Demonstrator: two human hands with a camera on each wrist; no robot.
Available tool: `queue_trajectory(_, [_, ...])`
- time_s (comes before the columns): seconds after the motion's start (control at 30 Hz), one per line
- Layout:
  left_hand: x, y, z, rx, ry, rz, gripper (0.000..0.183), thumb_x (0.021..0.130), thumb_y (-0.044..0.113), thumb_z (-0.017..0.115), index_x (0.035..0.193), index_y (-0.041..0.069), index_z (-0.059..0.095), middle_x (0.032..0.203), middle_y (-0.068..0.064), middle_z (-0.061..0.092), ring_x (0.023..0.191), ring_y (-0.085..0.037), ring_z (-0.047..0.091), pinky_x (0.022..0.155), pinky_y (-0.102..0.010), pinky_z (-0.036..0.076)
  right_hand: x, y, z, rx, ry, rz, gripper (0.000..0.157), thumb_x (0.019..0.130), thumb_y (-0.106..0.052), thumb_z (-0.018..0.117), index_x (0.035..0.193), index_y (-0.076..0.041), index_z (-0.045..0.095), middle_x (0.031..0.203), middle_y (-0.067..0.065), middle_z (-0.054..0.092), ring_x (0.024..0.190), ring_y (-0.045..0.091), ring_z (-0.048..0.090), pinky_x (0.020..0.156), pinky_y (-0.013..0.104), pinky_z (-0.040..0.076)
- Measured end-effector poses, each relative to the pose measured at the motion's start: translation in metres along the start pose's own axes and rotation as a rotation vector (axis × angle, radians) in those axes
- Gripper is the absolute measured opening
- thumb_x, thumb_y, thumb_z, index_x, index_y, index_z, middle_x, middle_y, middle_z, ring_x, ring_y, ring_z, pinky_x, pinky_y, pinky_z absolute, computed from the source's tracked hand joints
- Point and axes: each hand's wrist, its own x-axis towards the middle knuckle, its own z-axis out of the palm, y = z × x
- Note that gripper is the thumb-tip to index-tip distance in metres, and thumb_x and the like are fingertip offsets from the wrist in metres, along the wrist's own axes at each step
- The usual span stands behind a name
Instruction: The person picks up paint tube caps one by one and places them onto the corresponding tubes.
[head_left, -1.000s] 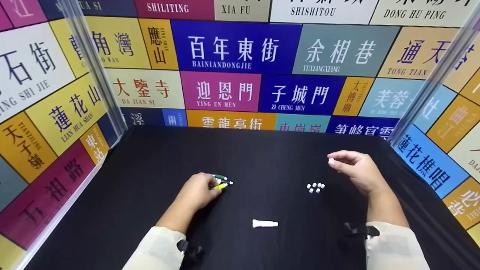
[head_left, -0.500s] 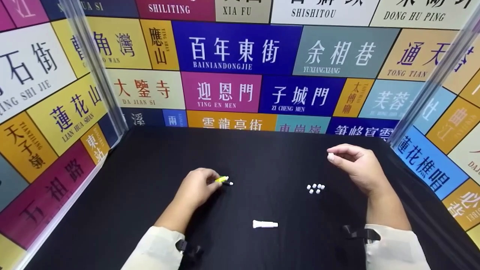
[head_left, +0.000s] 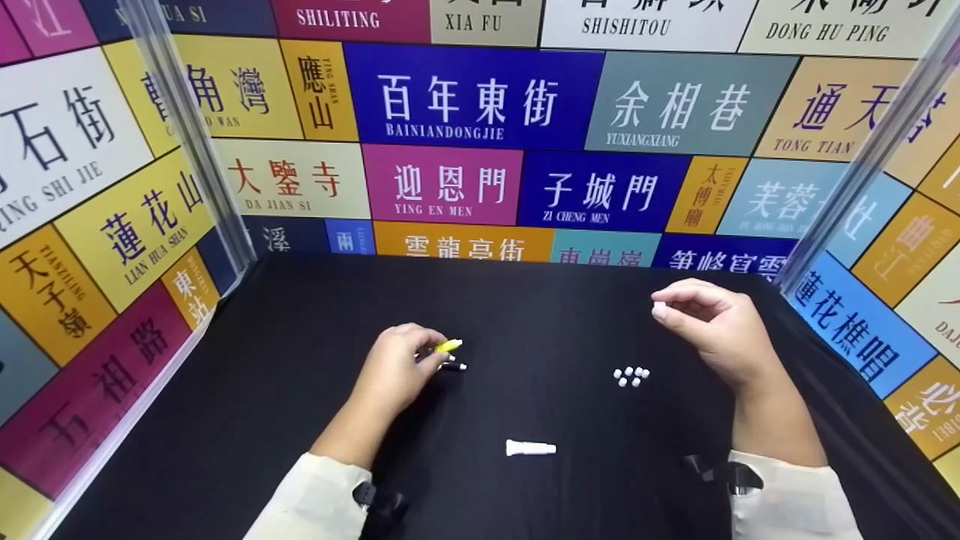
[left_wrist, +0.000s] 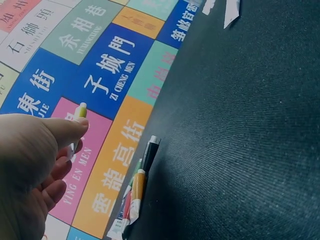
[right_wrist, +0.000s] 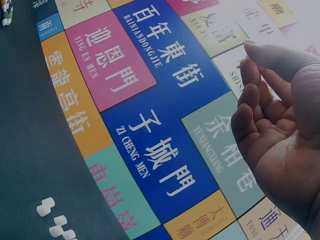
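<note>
My left hand (head_left: 401, 367) pinches a small yellow paint tube (head_left: 448, 346) between thumb and fingers, its pale tip pointing right. Close to that hand lie other paint tubes, among them a black one (left_wrist: 150, 152) and an orange-yellow one (left_wrist: 136, 195), partly hidden in the head view. Over on the right, my right hand (head_left: 716, 330) is raised and holds a small white cap (head_left: 659, 307) between thumb and fingertip. Several matching white caps (head_left: 630, 373) sit in a cluster on the black cloth, left of and below the right hand.
A white tube (head_left: 530, 448) lies alone on the black-covered table (head_left: 540, 322), nearer the front. Behind stands a wall of coloured sign panels (head_left: 472, 97), with clear upright edges at left (head_left: 202, 150) and right (head_left: 855, 150).
My left hand has picked the yellow paint tube up from beside the others and lifted it slightly. My right hand has risen a little, still pinching its white cap.
</note>
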Motion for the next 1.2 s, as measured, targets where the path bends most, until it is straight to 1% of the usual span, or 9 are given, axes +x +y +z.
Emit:
queue_trajectory(0.17, [0.001,0.003,-0.002,0.003,0.038,0.011,0.012,0.087,0.013,0.088,0.097,0.015,0.083,0.095,-0.001,0.078,0.090,-0.024,0.068,0.091,-0.044,0.054,-0.001,-0.009,0.002,0.041,0.019,-0.025,0.018,0.088,0.010,0.079,0.106,0.010,0.077,0.102,-0.001,0.077,0.090,0.010,0.072,0.078,0.017,0.059])
queue_trajectory(0.27, [0.002,0.004,-0.003,-0.001,0.052,0.015,0.012,0.088,0.014,0.087,0.099,0.016,0.083,0.099,-0.001,0.079,0.095,-0.026,0.069,0.092,-0.044,0.055,-0.003,-0.015,0.004,0.076,0.026,-0.060,0.019,0.086,0.014,0.079,0.105,0.013,0.076,0.101,0.002,0.077,0.089,0.011,0.072,0.077,0.018,0.059])
queue_trajectory(0.43, [0.003,0.008,-0.005,-0.002,0.051,0.014,0.014,0.090,0.016,0.086,0.103,0.016,0.083,0.104,-0.002,0.080,0.099,-0.029,0.069,0.094,-0.045,0.056,-0.005,-0.023,0.007,0.111,0.015,-0.162,0.019,0.085,0.017,0.078,0.103,0.014,0.076,0.100,0.004,0.076,0.087,0.012,0.071,0.075,0.017,0.059])
queue_trajectory(0.63, [0.003,0.011,-0.007,0.009,0.079,0.022,0.013,0.091,0.016,0.085,0.104,0.016,0.083,0.104,-0.003,0.079,0.097,-0.028,0.068,0.093,-0.044,0.055,-0.010,-0.034,0.012,0.151,-0.006,-0.281,0.022,0.082,0.023,0.075,0.102,0.014,0.076,0.100,0.007,0.075,0.088,0.014,0.069,0.073,0.016,0.058])
queue_trajectory(0.77, [0.004,0.015,-0.009,0.011,0.102,0.050,0.011,0.092,0.015,0.084,0.103,0.015,0.082,0.100,-0.003,0.079,0.092,-0.026,0.067,0.091,-0.043,0.053,-0.012,-0.041,0.015,0.194,-0.018,-0.359,0.024,0.079,0.027,0.073,0.101,0.016,0.075,0.099,0.009,0.075,0.086,0.015,0.069,0.071,0.017,0.058])
queue_trajectory(0.87, [0.005,0.019,-0.012,0.015,0.119,0.064,0.011,0.092,0.015,0.083,0.103,0.015,0.082,0.098,-0.002,0.078,0.090,-0.024,0.066,0.091,-0.043,0.051,-0.013,-0.046,0.017,0.214,-0.028,-0.402,0.026,0.078,0.030,0.071,0.100,0.017,0.074,0.099,0.009,0.075,0.084,0.014,0.068,0.071,0.017,0.058])
queue_trajectory(0.93, [0.005,0.023,-0.013,0.017,0.130,0.066,0.011,0.092,0.015,0.083,0.103,0.015,0.082,0.099,-0.002,0.078,0.092,-0.024,0.066,0.092,-0.043,0.051,-0.014,-0.048,0.018,0.229,-0.031,-0.421,0.027,0.077,0.031,0.070,0.100,0.019,0.073,0.098,0.009,0.074,0.082,0.014,0.068,0.071,0.017,0.058])
queue_trajectory(1.03, [0.004,0.030,-0.016,0.012,0.149,0.074,0.012,0.093,0.014,0.083,0.105,0.015,0.082,0.102,-0.002,0.079,0.097,-0.027,0.067,0.095,-0.044,0.051,-0.015,-0.051,0.019,0.221,-0.025,-0.440,0.027,0.076,0.031,0.070,0.100,0.018,0.073,0.099,0.009,0.074,0.081,0.014,0.068,0.071,0.016,0.057])
queue_trajectory(1.2, [0.004,0.041,-0.019,0.017,0.182,0.107,0.013,0.093,0.016,0.083,0.106,0.014,0.081,0.103,-0.003,0.079,0.099,-0.027,0.068,0.096,-0.044,0.052,-0.018,-0.056,0.020,0.213,-0.011,-0.472,0.028,0.075,0.032,0.070,0.100,0.018,0.073,0.098,0.008,0.074,0.081,0.014,0.066,0.070,0.016,0.057])
